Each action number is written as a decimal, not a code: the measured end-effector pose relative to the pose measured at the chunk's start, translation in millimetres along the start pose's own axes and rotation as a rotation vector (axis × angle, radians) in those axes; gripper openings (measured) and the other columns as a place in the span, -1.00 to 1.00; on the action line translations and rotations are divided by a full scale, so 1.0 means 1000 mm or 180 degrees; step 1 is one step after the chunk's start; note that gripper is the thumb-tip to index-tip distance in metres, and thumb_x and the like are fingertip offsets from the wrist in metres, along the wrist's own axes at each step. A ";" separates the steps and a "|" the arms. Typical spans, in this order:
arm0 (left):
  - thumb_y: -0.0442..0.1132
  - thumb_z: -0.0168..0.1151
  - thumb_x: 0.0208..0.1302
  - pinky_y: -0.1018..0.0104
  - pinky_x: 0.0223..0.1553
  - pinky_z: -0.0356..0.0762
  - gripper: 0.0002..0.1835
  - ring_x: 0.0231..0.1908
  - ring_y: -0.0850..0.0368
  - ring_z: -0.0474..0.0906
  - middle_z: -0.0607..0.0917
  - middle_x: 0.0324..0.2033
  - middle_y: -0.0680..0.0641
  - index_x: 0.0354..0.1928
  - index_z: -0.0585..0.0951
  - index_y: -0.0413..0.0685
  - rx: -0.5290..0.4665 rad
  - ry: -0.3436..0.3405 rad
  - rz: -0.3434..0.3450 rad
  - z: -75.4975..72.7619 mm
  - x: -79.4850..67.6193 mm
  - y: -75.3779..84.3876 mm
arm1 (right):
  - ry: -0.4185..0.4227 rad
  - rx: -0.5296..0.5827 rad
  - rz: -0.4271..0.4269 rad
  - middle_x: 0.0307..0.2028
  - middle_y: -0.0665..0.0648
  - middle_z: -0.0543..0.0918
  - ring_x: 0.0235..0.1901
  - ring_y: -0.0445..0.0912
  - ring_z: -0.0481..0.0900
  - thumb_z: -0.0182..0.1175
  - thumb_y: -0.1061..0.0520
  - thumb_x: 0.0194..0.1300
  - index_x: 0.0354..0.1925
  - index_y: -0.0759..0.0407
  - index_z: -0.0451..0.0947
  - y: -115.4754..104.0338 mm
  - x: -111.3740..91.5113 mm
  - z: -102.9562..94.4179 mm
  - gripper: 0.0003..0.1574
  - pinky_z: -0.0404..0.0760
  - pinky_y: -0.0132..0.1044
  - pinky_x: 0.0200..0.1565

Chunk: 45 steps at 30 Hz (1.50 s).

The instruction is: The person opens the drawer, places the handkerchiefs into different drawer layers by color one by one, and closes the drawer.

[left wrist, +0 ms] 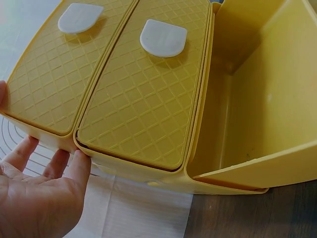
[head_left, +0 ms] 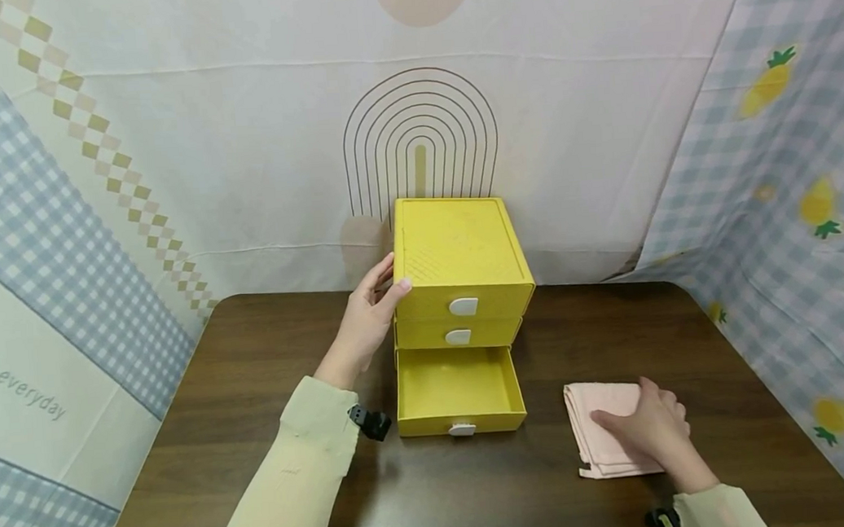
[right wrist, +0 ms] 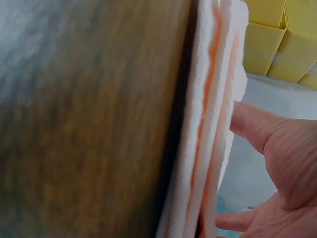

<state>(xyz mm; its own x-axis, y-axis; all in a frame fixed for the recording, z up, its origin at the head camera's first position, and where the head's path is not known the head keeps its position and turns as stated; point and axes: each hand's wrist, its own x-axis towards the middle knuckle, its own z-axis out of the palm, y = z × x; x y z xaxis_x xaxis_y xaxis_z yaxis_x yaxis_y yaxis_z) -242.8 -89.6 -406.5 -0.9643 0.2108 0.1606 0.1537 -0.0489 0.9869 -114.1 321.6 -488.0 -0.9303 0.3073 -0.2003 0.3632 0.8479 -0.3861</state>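
Observation:
A yellow drawer unit point(head_left: 460, 240) with three drawers stands upright at the back of the table. Its bottom drawer point(head_left: 426, 427) is pulled out, and the inside looks bare. The two upper drawers, each with a white pull tab point(left wrist: 163, 38), are closed. My left hand point(head_left: 362, 326) steadies the unit's left side, fingers spread along the wall and thumb at the top front corner. To the right, a folded pink towel point(head_left: 602, 402) lies flat on the table. Over it rests my right hand point(head_left: 650, 425), thumb touching its top layer and fingers at its right edge.
The dark wooden table point(head_left: 253, 373) carries the unit and the towel. Behind it hangs a white printed cloth point(head_left: 238, 162). Blue checked cloth point(head_left: 776, 181) with pineapples lines the right side, and more checked cloth hangs at left.

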 end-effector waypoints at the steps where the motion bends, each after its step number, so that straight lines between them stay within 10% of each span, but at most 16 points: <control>1: 0.16 0.24 0.27 0.12 0.21 0.35 -0.30 0.17 0.10 0.36 0.35 0.29 0.11 0.43 0.26 0.39 -0.0003 0.0006 -0.0001 0.000 0.000 0.000 | -0.0037 0.0001 0.0024 0.17 0.76 0.06 0.12 0.61 0.01 0.29 -0.54 -0.05 0.39 0.57 -0.13 0.000 0.000 -0.001 0.58 0.13 0.45 0.02; 26: 0.19 0.25 0.24 0.11 0.20 0.37 -0.28 0.19 0.11 0.35 0.35 0.28 0.11 0.42 0.27 0.38 0.0015 0.0017 -0.0050 0.001 -0.001 0.002 | -0.0005 -0.0159 0.0168 -0.12 0.70 0.28 -0.06 0.55 0.28 0.30 -0.64 -0.23 0.10 0.74 0.13 0.005 0.008 -0.001 0.59 0.32 0.31 -0.12; 34: 0.20 0.25 0.24 0.11 0.19 0.38 -0.29 0.19 0.12 0.35 0.36 0.27 0.11 0.41 0.27 0.40 0.0040 0.0024 -0.0063 0.000 0.000 0.001 | 0.0184 0.0142 -0.0053 0.01 0.76 0.11 0.06 0.56 0.08 0.44 -0.45 -0.17 0.22 0.74 -0.04 0.006 0.006 0.004 0.57 0.22 0.35 0.07; 45: 0.19 0.24 0.26 0.10 0.20 0.37 -0.29 0.19 0.12 0.35 0.35 0.29 0.11 0.42 0.26 0.41 0.0046 0.0020 -0.0054 0.000 0.000 0.003 | -0.0229 0.0460 -0.0150 0.08 0.71 0.30 0.06 0.42 0.37 0.33 -0.33 0.12 0.26 0.67 -0.11 0.006 0.004 -0.012 0.35 0.40 0.20 0.03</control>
<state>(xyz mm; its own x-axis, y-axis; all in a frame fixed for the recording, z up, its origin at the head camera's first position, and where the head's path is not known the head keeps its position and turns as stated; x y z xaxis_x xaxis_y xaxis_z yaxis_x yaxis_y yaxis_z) -242.5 -89.7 -404.0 -0.9681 0.2054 0.1436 0.1402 -0.0311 0.9896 -116.3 333.1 -479.8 -0.9423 0.2327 -0.2408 0.3278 0.7880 -0.5211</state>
